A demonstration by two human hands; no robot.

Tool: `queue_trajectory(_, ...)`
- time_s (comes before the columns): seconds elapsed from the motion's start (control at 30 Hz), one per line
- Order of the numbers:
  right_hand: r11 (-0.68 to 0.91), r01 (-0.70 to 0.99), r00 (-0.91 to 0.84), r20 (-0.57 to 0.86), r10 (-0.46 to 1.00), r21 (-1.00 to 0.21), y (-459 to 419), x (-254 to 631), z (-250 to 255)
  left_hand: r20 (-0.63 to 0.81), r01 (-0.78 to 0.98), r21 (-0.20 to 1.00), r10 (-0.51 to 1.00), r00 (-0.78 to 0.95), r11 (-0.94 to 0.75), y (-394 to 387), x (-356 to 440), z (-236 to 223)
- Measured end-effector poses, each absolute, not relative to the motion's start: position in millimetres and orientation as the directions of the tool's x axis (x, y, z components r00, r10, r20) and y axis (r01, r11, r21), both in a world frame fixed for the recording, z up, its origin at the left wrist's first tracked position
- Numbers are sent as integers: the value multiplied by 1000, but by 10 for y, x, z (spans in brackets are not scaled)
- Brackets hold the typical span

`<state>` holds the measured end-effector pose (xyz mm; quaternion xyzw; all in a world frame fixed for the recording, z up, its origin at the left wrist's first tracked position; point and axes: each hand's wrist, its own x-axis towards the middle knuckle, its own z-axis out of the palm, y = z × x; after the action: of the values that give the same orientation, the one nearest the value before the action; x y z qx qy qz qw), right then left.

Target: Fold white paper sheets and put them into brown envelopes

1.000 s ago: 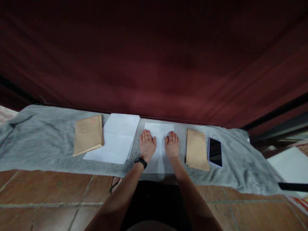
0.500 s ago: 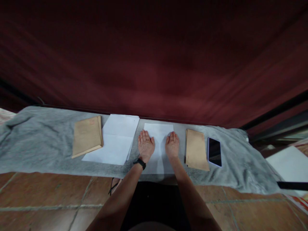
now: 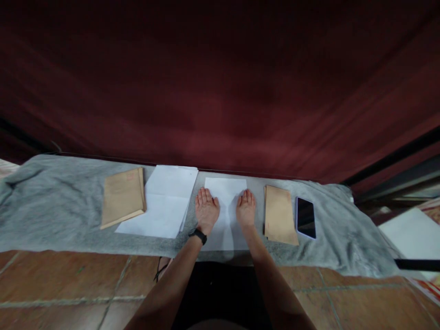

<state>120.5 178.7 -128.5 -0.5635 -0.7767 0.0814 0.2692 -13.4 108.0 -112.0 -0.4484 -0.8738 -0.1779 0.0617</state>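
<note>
A white sheet of paper [image 3: 225, 185] lies in front of me on the grey cloth. My left hand [image 3: 206, 207], with a black watch on its wrist, rests flat over the sheet's left edge. Its fingers are stretched out and hold nothing. Over the right edge of the same sheet lies my right hand [image 3: 246, 209], also flat, fingers extended and nothing in it. A strip of paper shows between the two hands. To the left of my left hand is a small stack of creased white sheets [image 3: 165, 201]. Brown envelopes [image 3: 281, 214] lie just right of my right hand.
More brown envelopes [image 3: 123, 197] overlap the left side of the white stack. A phone [image 3: 305, 217] with a lilac edge lies beyond the right envelopes. Grey cloth [image 3: 62, 201] covers the long narrow surface, and a dark red panel [image 3: 220, 114] rises behind it.
The view has shifted very slightly. Both hands stay flat on the sheet, and nothing has been picked up or put down.
</note>
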Motion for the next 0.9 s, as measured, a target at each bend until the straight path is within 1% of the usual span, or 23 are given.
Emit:
queue_trajectory(0.13,342,837,-220,310,925,-427,1791,1197,-1273,294,810,272,757,-584,519,1065,-157,-1135)
queue_trajectory(0.23,352,848,-242,301,922,-397,1792,1195,-1276,291,828,251,777,-558,501,1069,-175,-1127)
queue_trajectory(0.43,427,838,-339,289,896,-340,1801,1199,-1276,249,910,194,878,-408,367,1139,-195,-1090)
queue_trajectory(0.53,475,816,-396,280,875,-330,1844,1171,-1243,228,939,196,919,-323,281,1216,-176,-1084)
queue_trajectory(0.67,585,755,-526,258,810,-297,1934,1090,-1176,168,962,207,962,-217,181,1337,-159,-1069)
queue_trajectory(0.77,636,723,-592,233,771,-270,2008,1028,-1139,135,969,206,977,-168,138,1413,-191,-1046)
queue_trajectory(0.9,656,711,-622,209,754,-253,2100,965,-1125,100,974,194,986,-134,112,1500,-280,-1017)
